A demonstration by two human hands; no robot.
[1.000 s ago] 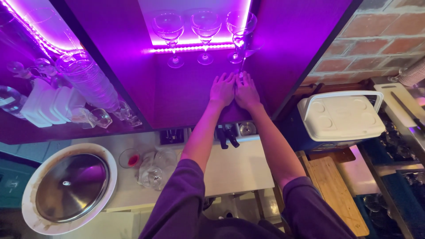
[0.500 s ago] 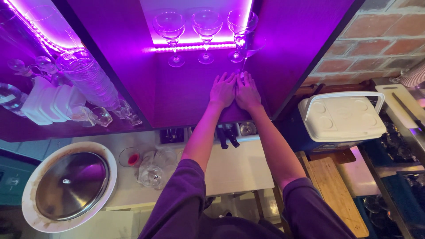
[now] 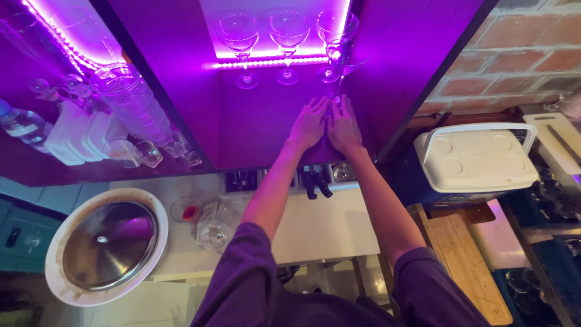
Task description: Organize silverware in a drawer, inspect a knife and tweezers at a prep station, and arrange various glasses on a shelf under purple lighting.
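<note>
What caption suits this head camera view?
Left hand and right hand pressed flat on a purple-lit shelf below three stemmed glasses.

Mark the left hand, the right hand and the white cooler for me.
left hand [image 3: 308, 126], head view, back of the hand.
right hand [image 3: 344, 128], head view, back of the hand.
white cooler [image 3: 475, 158], head view, middle of its lid.

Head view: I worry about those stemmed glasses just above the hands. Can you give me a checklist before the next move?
1. Both hands flat on the shelf: left hand and right hand lie side by side, palms down. Ok.
2. Hands holding nothing: ok.
3. Stemmed glasses upright: three stand in a row. Ok.
4. Gap between fingertips and nearest glass: small; its base sits just beyond the right fingers. Not ok.
5. Shelf dry or slippery: cannot tell.
</note>
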